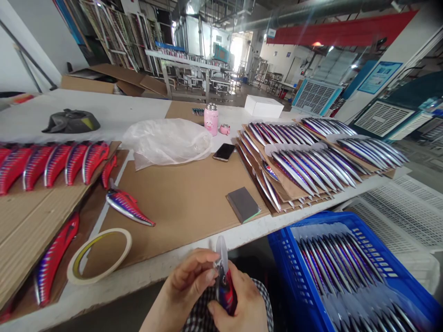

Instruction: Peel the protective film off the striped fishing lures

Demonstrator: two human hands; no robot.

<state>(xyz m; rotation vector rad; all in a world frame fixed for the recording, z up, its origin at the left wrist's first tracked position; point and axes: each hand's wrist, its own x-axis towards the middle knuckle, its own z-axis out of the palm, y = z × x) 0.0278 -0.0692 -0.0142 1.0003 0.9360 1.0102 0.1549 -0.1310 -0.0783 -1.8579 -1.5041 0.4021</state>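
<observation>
My right hand (242, 299) is wrapped around a red, blue and silver fishing lure (224, 291) held upright over my lap, just off the table's front edge. A translucent diving lip (222, 249) sticks up from its top end. My left hand (192, 286) is closed in a pinch at the base of that lip; whether something small is between the fingertips is hidden. Another fishing lure (129, 207) lies alone on the cardboard sheet (180, 198). Left of it rests a roll of masking tape (100, 256), and a dark grey sanding pad (243, 204) lies to the right.
Red lures (57, 163) line a cardboard stack at left. Silver-and-purple lures (304, 168) fill boards at right. Below, a blue crate (294, 272) holds several more. Farther back are a plastic bag (169, 140), a phone (224, 151), a pink bottle (211, 121) and a white box (263, 106).
</observation>
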